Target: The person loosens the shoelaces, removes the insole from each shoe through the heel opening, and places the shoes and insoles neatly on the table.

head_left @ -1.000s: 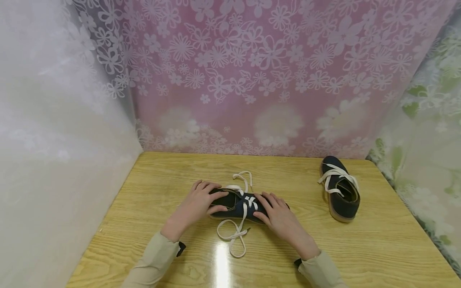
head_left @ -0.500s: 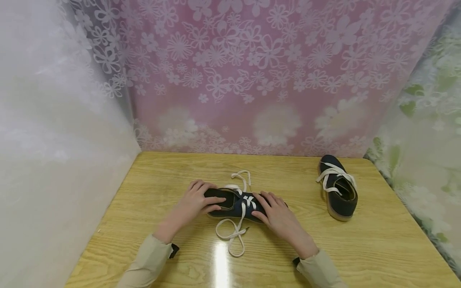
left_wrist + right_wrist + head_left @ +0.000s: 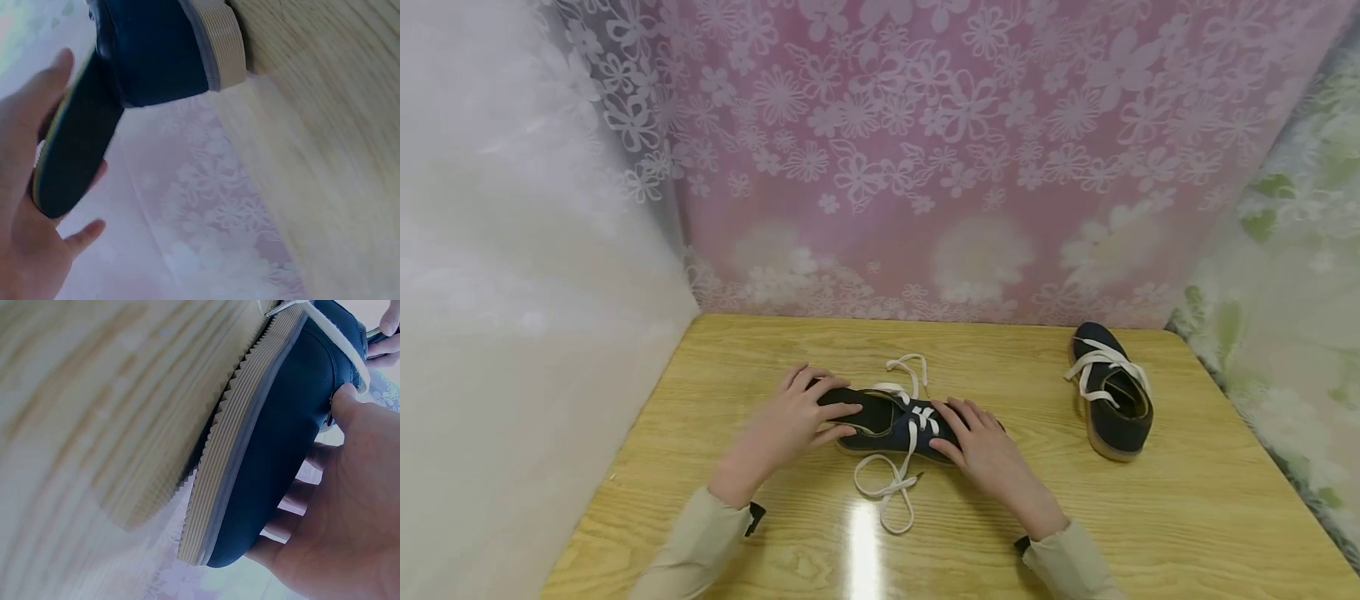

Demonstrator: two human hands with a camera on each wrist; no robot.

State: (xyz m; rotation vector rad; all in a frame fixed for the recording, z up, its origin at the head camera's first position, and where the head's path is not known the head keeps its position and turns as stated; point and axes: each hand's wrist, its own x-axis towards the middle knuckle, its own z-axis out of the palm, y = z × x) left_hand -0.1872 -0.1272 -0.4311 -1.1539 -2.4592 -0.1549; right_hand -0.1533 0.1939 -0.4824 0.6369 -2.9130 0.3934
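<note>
The left hand holds the dark insole jutting lengthwise past the heel of the navy shoe, crosswise on the surface, while the right hand grips its toe opposite.

Bright, even light — a white glare streak marks the yellow wood-grain worktop — both wrist views hazy, soft.

The left hand partly hides the insole, the right hand the shoe; both sleeves are cut off below.
</note>
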